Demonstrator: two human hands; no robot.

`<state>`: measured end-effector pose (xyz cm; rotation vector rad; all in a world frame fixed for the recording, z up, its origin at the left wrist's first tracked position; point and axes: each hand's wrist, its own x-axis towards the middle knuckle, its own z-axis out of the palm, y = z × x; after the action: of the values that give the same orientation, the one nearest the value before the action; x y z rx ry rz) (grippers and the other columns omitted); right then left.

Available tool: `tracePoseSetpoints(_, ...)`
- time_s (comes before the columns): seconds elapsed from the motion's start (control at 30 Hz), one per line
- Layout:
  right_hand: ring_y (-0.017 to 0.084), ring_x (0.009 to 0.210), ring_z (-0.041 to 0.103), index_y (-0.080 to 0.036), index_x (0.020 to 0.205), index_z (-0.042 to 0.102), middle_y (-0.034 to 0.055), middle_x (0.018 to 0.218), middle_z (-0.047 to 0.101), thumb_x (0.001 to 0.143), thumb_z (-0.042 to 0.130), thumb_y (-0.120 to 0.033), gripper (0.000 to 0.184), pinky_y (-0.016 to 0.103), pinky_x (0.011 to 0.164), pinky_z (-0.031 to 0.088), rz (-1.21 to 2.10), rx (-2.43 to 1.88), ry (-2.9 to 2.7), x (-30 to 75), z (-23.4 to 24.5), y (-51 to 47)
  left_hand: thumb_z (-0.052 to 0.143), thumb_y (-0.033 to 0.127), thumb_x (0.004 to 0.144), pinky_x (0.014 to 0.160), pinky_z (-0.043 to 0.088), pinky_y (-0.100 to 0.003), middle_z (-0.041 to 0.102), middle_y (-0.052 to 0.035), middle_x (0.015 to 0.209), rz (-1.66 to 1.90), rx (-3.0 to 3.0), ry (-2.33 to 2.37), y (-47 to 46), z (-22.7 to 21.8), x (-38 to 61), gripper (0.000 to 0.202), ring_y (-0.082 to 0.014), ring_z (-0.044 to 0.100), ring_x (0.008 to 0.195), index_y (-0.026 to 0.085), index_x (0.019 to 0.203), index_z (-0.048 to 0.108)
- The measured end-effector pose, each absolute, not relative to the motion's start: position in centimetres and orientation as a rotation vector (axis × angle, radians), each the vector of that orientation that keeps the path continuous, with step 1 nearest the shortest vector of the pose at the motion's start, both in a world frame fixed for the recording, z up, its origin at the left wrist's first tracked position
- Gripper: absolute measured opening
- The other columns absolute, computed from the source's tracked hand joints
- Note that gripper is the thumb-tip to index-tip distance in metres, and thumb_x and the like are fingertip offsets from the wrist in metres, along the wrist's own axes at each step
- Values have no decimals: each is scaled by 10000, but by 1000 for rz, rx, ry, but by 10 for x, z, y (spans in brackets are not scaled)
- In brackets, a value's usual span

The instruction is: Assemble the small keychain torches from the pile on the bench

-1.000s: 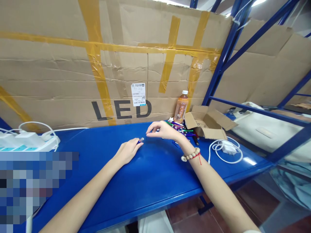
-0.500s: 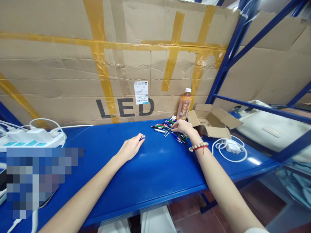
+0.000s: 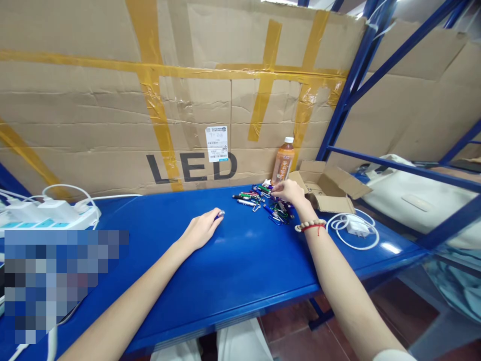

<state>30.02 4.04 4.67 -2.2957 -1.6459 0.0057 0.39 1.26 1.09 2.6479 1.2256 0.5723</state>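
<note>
My left hand (image 3: 201, 229) rests on the blue shelf top (image 3: 233, 260), fingers closed round a small blue keychain torch (image 3: 220, 214) whose silver tip pokes out. My right hand (image 3: 288, 192), with a bead bracelet (image 3: 310, 225) at the wrist, reaches into a pile of small coloured keychain torches (image 3: 263, 199) at the back of the shelf. Its fingers are curled among them; what they grip is hidden.
An orange drink bottle (image 3: 283, 161) stands behind the pile. An open cardboard box (image 3: 326, 188) lies to its right, then a white charger with coiled cable (image 3: 355, 228). A power strip with plugs (image 3: 45, 214) is at the left. Taped cardboard marked LED (image 3: 191, 168) forms the back wall.
My right hand moved away from the left hand to the back right and into the torch pile. The left hand stayed put with its torch.
</note>
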Motion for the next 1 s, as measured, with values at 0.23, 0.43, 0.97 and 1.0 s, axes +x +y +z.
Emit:
tracePoseSetpoints(0.23, 183, 954, 611, -286, 910, 698, -14, 958, 688, 707, 624, -272, 216, 258, 774, 460, 68, -2301, -1720, 297, 54, 36, 253, 369, 924, 730, 445, -272, 616, -26, 996, 581, 2655, 1204, 14, 10, 4, 243, -191, 610, 881, 230, 959, 448)
tracePoseSetpoints(0.43, 250, 1032, 574, -260, 1157, 596, 64, 1164, 602, 452, 804, -327, 738, 296, 801, 482, 234, -2435, -1796, 299, 60, 34, 247, 358, 927, 708, 444, -276, 617, -31, 1008, 545, 2663, 1216, 13, 11, 5, 243, -198, 610, 888, 226, 962, 448)
tracePoseSetpoints(0.97, 191, 792, 649, -178, 890, 710, 91, 835, 695, 701, 657, -295, 229, 248, 694, 497, 32, -2292, -1461, 321, 31, 51, 255, 358, 929, 711, 444, -291, 618, -29, 1026, 538, 2668, 1235, 13, 11, 5, 235, -210, 606, 904, 224, 966, 445)
tracePoseSetpoints(1.0, 185, 755, 652, -169, 884, 712, 90, 796, 696, 694, 663, -292, 232, 247, 680, 500, 24, -2269, -1451, 323, 33, 50, 254, 358, 929, 711, 444, -291, 617, -30, 1028, 539, 2671, 1230, 13, 11, 5, 236, -209, 605, 904, 224, 965, 445)
